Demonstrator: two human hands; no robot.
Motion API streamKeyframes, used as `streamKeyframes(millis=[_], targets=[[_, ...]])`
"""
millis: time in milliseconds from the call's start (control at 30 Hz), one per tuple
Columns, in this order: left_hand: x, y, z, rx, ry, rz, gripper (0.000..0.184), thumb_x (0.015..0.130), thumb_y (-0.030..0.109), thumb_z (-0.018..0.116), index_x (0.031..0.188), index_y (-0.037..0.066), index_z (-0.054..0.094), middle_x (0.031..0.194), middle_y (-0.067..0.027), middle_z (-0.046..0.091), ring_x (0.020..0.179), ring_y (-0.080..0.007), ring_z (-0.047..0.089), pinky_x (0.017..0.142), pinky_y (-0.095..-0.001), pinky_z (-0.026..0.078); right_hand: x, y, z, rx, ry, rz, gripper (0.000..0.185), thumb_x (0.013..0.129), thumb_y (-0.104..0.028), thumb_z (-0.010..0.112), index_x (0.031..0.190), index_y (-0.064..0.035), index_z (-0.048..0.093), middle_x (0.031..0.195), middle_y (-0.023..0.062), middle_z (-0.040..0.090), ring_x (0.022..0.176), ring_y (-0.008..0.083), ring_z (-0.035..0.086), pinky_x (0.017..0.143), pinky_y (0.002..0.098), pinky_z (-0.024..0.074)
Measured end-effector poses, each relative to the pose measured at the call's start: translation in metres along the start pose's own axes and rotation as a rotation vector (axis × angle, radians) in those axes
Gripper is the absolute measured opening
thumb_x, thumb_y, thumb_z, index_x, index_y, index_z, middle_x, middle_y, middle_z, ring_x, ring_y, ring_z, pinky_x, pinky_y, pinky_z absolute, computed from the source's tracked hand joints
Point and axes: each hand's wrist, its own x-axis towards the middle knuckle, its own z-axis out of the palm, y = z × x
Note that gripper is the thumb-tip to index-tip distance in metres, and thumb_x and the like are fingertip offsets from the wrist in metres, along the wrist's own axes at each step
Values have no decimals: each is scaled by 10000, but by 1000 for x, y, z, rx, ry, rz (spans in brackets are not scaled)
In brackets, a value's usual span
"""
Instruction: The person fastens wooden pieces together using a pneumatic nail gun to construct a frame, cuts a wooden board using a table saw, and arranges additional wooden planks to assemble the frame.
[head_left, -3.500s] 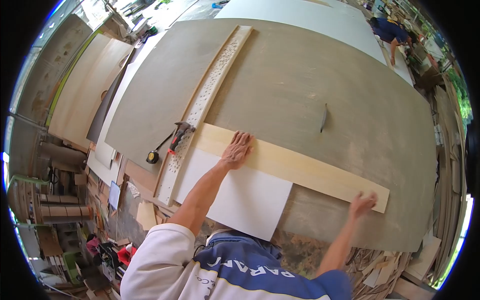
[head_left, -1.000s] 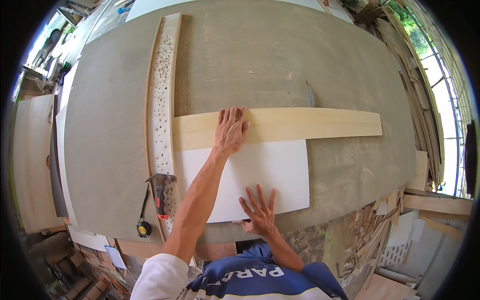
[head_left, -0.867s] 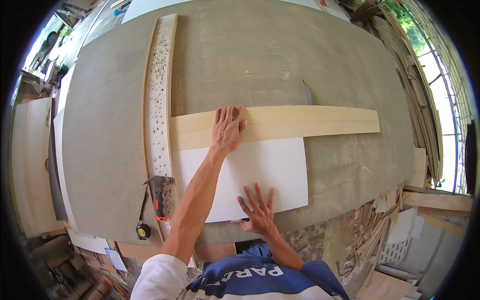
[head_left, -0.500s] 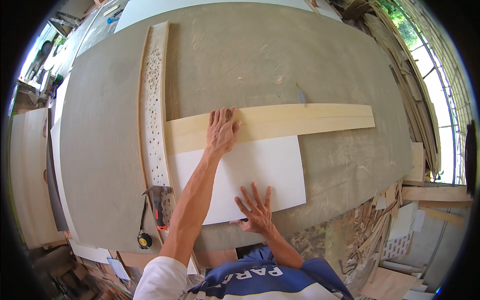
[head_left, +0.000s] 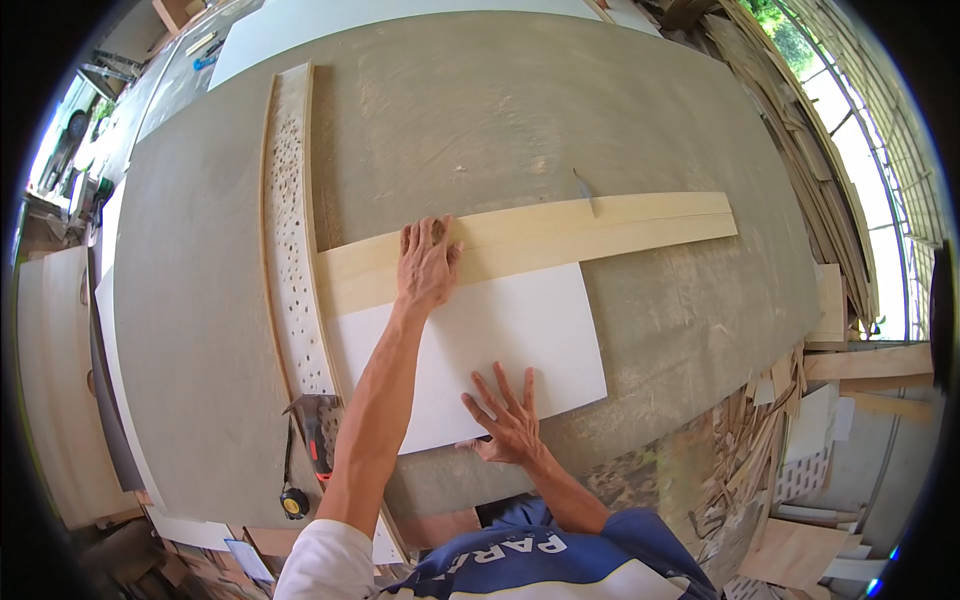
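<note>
My left hand [head_left: 428, 265] presses on a pale wooden board [head_left: 540, 228], its fingers bent at the board's far edge. A small brown patch shows among those fingers; I cannot make out what it is. Under the near side of the board lies a white sheet [head_left: 470, 350]. My right hand [head_left: 508, 425] rests flat near the sheet's front edge, fingers spread. Both board and sheet meet a long strip dotted with holes [head_left: 290, 200] on the left. A thin curved blade-like piece [head_left: 584, 192] lies across the board's far edge.
A claw hammer [head_left: 318, 435] lies on the dotted strip beside my left forearm, with a tape measure [head_left: 293, 502] nearby. Everything rests on a large grey-brown worktop [head_left: 700, 330]. Wood offcuts [head_left: 745, 450] are heaped at the right, and long boards [head_left: 800, 170] stand behind.
The view has shifted and turned slightly, so the worktop's contents appear a little rotated. Both hands keep about the same places on the board and the sheet.
</note>
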Motion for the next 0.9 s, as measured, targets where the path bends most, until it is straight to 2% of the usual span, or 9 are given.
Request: streamKeyframes(millis=[400,500,567,833,900], targets=[[9,-8,7,26,-4,1,505,1023,334,457,1413,14,482,1319,-149,464,1244,-317,410,1126,-439,283,7,6,3,38,-4,1,1046,537,-565,850,1448,-221,467,1612,60,288,1506,379,158,1126,773,49],[12,-9,5,29,-24,11,515,1028,344,447,1424,17,474,1315,-150,461,1247,-319,405,1124,-440,282,11,7,1,36,-3,-5,1061,534,-565,851,1456,-222,456,1612,61,286,1505,386,155,1119,781,54],[14,-8,3,33,-103,-47,539,1039,379,401,1459,42,427,1358,-140,440,1324,-304,371,1195,-461,205,12,8,1,33,2,-8,1063,532,-568,850,1456,-222,456,1612,60,285,1505,389,154,1116,784,57],[19,-11,4,58,-100,-26,540,1041,366,389,1462,29,426,1357,-145,435,1324,-305,364,1186,-457,212,17,10,3,41,45,-23,1056,536,-585,840,1454,-227,458,1614,56,280,1507,380,152,1118,779,61],[21,-13,5,64,-84,-8,538,1042,364,388,1458,26,431,1350,-146,437,1320,-308,364,1182,-452,217,18,11,6,43,61,-9,1088,487,-596,862,1448,-260,477,1600,43,320,1503,376,178,1132,762,39]])
